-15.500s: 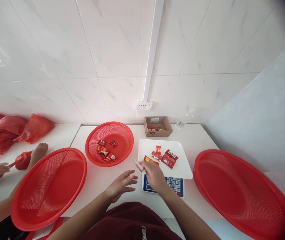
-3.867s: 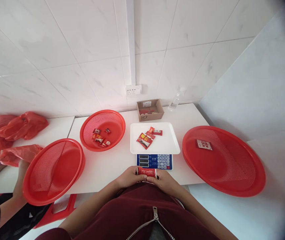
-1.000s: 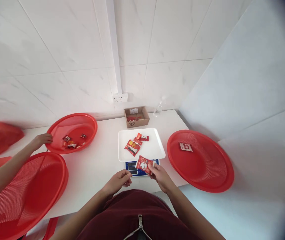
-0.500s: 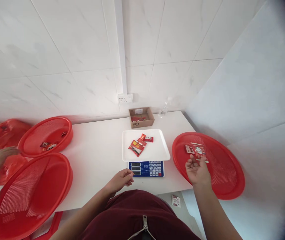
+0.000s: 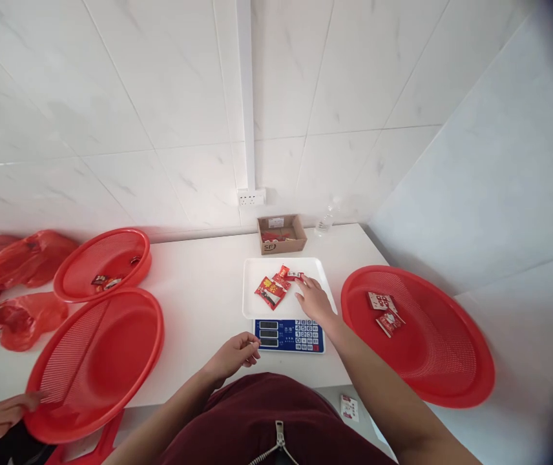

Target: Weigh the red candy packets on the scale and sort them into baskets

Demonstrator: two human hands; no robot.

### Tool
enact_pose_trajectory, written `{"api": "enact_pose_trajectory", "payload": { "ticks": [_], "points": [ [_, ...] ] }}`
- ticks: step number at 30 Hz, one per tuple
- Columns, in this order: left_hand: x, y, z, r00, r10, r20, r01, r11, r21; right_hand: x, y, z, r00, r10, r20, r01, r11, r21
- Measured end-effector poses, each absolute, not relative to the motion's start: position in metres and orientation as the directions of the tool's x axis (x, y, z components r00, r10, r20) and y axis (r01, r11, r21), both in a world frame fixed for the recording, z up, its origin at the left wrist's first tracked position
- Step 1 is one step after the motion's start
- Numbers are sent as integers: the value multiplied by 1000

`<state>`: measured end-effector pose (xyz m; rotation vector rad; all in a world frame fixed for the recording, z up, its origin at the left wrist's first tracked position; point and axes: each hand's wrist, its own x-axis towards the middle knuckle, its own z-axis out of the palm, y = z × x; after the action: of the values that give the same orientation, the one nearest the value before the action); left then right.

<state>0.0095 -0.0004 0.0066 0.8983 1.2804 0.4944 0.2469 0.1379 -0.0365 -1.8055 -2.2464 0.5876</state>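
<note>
My right hand (image 5: 314,299) reaches over the white scale tray (image 5: 257,305), fingers stretched toward a small red packet (image 5: 294,276) and holding nothing. Other red snack packets (image 5: 271,290) lie in the middle of that tray. My left hand (image 5: 234,352) rests loosely curled on the white table near the blue scale keypad (image 5: 290,334), with nothing visible in it. Two red packets (image 5: 386,312) lie in the big red basket (image 5: 446,374) on the right.
A cardboard box (image 5: 281,234) and a clear bottle (image 5: 325,221) stand by the wall. Two red baskets (image 5: 93,355) sit on the left, the far basket (image 5: 104,261) holding a few packets. Another person's hands (image 5: 0,416) are at the left, by red bags (image 5: 23,258). A packet (image 5: 349,407) lies on the floor.
My right hand let go of a red packet in the right basket and swung back left over the scale tray. The small red basket was shifted left by another person. A packet lies on the floor.
</note>
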Motion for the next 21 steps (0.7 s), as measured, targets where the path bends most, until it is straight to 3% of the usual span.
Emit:
{"api": "enact_pose_trajectory", "payload": {
  "ticks": [4,10,16,21],
  "points": [
    [4,-3,8,231,772,-592,145,575,805,237,157,-43,-260,939,-227,952,210,-223],
    [0,-4,9,193,777,-600,129,586,800,241,139,-41,-165,968,-190,980,138,-146],
    [4,0,6,219,763,-608,130,595,793,225,126,-33,-255,961,-107,957,235,-172],
    [6,5,7,216,777,-591,144,573,806,210,135,-40,-347,919,-188,928,307,-212]
  ]
}}
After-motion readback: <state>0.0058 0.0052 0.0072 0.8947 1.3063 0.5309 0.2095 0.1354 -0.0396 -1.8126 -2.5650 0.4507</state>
